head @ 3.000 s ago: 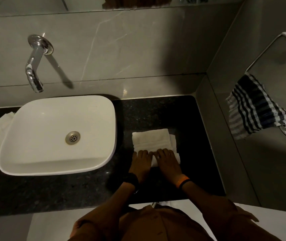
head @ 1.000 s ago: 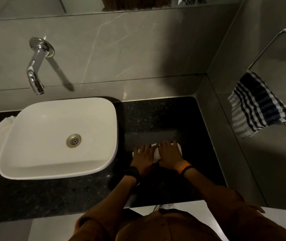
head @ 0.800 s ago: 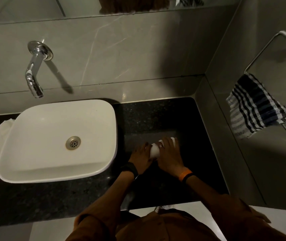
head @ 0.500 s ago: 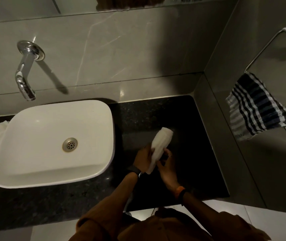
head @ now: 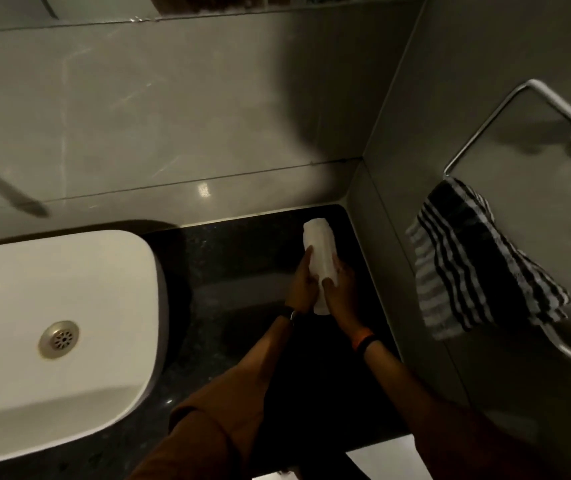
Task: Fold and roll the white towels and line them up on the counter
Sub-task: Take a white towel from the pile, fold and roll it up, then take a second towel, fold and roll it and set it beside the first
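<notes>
A white towel point(head: 319, 249), rolled into a tight cylinder, points away from me over the far right part of the black counter point(head: 228, 271). My left hand point(head: 301, 284) grips its near half from the left, and my right hand point(head: 341, 289) grips it from the right. The roll's far end is close to the back wall; I cannot tell whether it rests on the counter. No other white towel shows in this view.
A white basin point(head: 59, 327) with a metal drain fills the left of the counter. On the right wall a striped dark-and-white cloth point(head: 478, 265) hangs from a metal rail point(head: 506, 105). Grey tiled walls close the back and right.
The flat folded towel was rolled up under both hands, then turned end-on and carried toward the back right corner. The view has swung right, so the tap and the left-side towel are out of frame.
</notes>
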